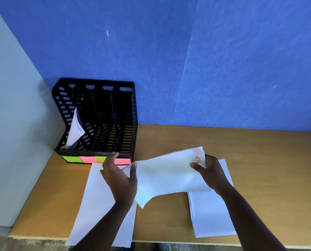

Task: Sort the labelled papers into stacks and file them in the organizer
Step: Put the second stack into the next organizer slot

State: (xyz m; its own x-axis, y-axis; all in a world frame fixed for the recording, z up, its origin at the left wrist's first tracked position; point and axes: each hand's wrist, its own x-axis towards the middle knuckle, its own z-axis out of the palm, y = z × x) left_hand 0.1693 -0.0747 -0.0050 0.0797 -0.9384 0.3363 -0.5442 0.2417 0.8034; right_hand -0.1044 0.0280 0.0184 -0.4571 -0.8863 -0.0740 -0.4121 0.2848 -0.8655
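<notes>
Here, a sheet (169, 176) marked SPORTS is held above the table (259, 160), pinched at one end by the right hand (210, 171) and touched at the other by the left hand's (119, 176) thumb, fingers straight.

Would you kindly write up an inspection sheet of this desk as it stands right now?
Surface: wooden table, its front edge chipped.
Job's things: black organizer at back left, with papers in its leftmost slot and sticky labels on its front; left stack and right stack lying flat; SPORTS sheet held in the air.
Clutter: nothing seen.
Grippers: left hand touches the sheet's left edge; right hand pinches its labelled end.
Cables: nothing seen.
Surroundings: blue wall, pale wall at left.
</notes>
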